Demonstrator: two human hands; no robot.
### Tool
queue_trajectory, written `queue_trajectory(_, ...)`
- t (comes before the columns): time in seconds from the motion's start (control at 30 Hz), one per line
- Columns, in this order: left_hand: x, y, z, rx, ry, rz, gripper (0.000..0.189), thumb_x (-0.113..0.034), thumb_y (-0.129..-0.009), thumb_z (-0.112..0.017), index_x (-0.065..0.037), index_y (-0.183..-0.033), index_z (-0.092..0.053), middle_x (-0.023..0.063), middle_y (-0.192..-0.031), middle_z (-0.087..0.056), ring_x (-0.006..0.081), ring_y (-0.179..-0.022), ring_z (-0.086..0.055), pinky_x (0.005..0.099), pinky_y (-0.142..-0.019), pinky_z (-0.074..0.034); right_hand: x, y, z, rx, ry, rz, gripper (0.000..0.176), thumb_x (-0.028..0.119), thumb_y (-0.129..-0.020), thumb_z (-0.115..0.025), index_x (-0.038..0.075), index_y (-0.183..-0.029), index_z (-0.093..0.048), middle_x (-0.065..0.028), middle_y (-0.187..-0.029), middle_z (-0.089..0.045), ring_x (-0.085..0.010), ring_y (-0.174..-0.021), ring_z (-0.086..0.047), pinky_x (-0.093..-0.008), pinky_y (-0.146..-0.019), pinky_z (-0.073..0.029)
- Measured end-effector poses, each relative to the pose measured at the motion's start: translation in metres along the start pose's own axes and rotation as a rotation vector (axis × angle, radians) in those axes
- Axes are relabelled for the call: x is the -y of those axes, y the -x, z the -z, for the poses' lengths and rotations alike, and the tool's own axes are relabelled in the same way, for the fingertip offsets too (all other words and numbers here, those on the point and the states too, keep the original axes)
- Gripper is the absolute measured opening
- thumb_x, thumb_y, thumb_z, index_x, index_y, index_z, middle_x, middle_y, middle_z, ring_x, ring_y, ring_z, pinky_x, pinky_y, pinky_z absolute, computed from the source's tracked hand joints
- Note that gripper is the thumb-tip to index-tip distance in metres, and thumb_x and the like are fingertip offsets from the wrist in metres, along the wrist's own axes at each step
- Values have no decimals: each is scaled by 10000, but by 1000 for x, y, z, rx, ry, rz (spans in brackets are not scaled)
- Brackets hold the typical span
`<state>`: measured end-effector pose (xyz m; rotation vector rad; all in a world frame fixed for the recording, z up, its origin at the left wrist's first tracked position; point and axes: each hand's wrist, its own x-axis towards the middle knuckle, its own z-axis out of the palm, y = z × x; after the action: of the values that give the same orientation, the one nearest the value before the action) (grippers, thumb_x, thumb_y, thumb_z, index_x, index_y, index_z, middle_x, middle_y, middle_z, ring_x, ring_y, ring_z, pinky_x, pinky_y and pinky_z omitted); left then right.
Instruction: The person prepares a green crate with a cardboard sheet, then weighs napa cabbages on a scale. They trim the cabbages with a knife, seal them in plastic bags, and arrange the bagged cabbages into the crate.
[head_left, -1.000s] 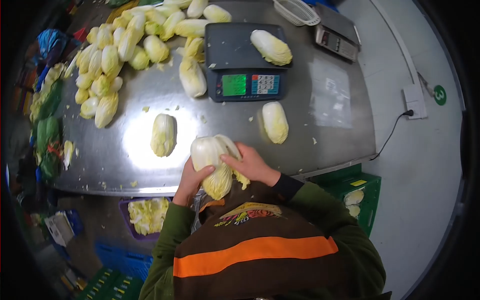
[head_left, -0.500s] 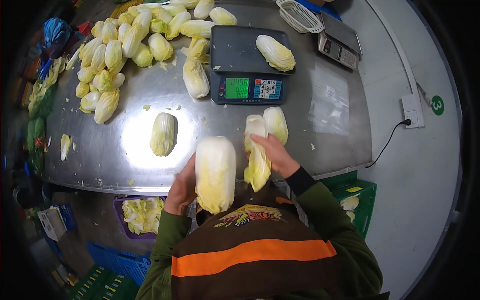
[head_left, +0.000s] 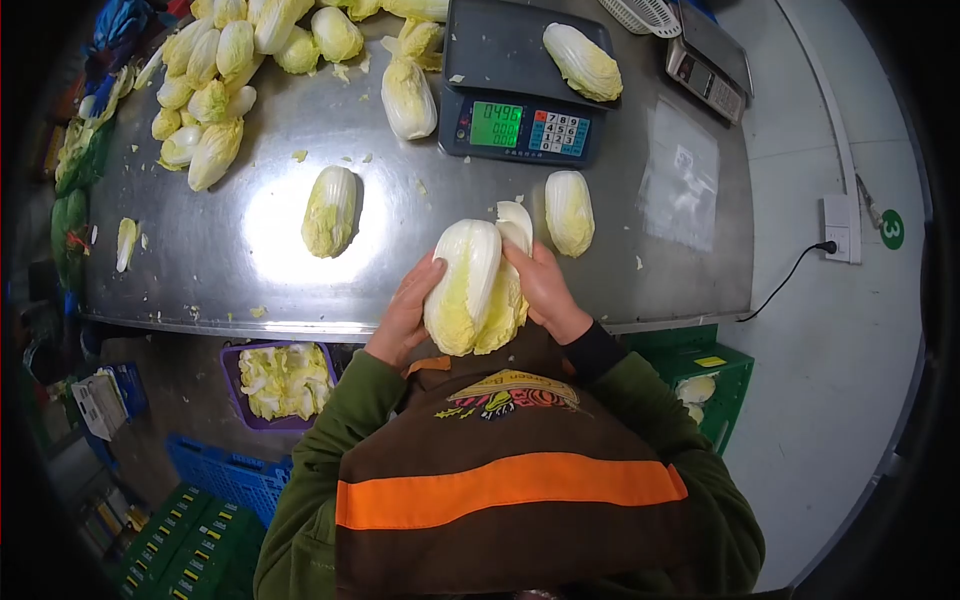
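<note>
A large napa cabbage (head_left: 462, 290) is held in front of the apron, over the table's front edge. My left hand (head_left: 405, 308) grips its left side, thumb on the outer leaves. On its right side, my right hand (head_left: 545, 290) has its fingers closed round a detached-looking leaf (head_left: 515, 228) against the cabbage; its fingertips are partly hidden. Beyond my right hand lies a smaller cabbage (head_left: 570, 212). Another cabbage (head_left: 330, 212) lies to the left on the metal table (head_left: 400, 215). One more cabbage (head_left: 582, 62) rests on the lit scale (head_left: 525, 130).
Many cabbages (head_left: 215, 110) are piled at the back left. A second scale (head_left: 705, 80) and white basket (head_left: 645, 14) stand back right, near a plastic bag (head_left: 680, 175). Below the table are a purple crate (head_left: 240, 400) of leaves and a green crate (head_left: 735, 400).
My right hand and the leaf have moved in against the cabbage's right side. The cabbage has turned, showing more yellow leaves. The view has shifted, so the table items sit higher.
</note>
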<state>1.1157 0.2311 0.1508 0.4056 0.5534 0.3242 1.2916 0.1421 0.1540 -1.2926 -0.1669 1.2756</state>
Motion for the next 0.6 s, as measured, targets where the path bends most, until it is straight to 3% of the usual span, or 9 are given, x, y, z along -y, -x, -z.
queue_trajectory(0.13,8,-4,-2,-64,-32,-18,537,-290,-1031,-495,-21,-1472,-350,124,-1394,-508,186,-1251,-534,332,-1040,-452,-5,-6,7,-26,72,31,345,181,-1016,-532,-20,-1297,-519,-76,-1161,-622,-155,-1027,-596,-304,-910,-482)
queue_trajectory(0.2,8,-4,-8,-103,23,-38,538,-310,-1032,-490,-22,-1467,-358,119,-1391,-510,189,-1255,-528,347,-1053,-439,-8,-6,9,-13,196,143,346,189,-1017,-532,-20,-1293,-523,-73,-1154,-625,-148,-1030,-595,-303,-910,-484)
queue_trajectory(0.27,3,3,-14,-141,76,-55,540,-330,-1032,-485,-24,-1461,-366,113,-1388,-513,193,-1258,-522,363,-1065,-426,-3,-1,8,-18,110,96,343,192,-1015,-539,-21,-1283,-531,-71,-1149,-630,-143,-1029,-598,-300,-904,-488)
queue_trajectory(0.4,-2,9,-8,-119,-188,-217,574,-417,-1029,-451,-34,-1452,-386,126,-1380,-526,227,-1292,-500,394,-1082,-410,20,14,1,75,19,-19,335,202,-1004,-568,-20,-1255,-553,-70,-1139,-644,-136,-1024,-613,-287,-881,-504)
queue_trajectory(0.47,-3,12,-1,78,305,54,556,-375,-1020,-484,-41,-1454,-387,125,-1362,-539,233,-1303,-492,385,-1073,-425,9,7,8,92,45,-11,336,196,-998,-580,-20,-1254,-554,-74,-1142,-644,-138,-1021,-618,-290,-871,-510)
queue_trajectory(0.53,-5,9,-5,105,321,53,563,-299,-1001,-537,-36,-1466,-361,122,-1361,-534,227,-1281,-512,376,-1052,-450,6,2,8,110,70,6,337,190,-992,-591,-19,-1254,-554,-78,-1146,-644,-139,-1019,-623,-292,-862,-517)
queue_trajectory(0.6,-5,4,-13,-14,-34,-112,594,-229,-980,-577,-34,-1481,-326,122,-1382,-510,218,-1260,-529,374,-1031,-470,6,2,6,30,135,50,366,192,-964,-638,-21,-1251,-556,-86,-1142,-644,-142,-1019,-624,-305,-856,-523)
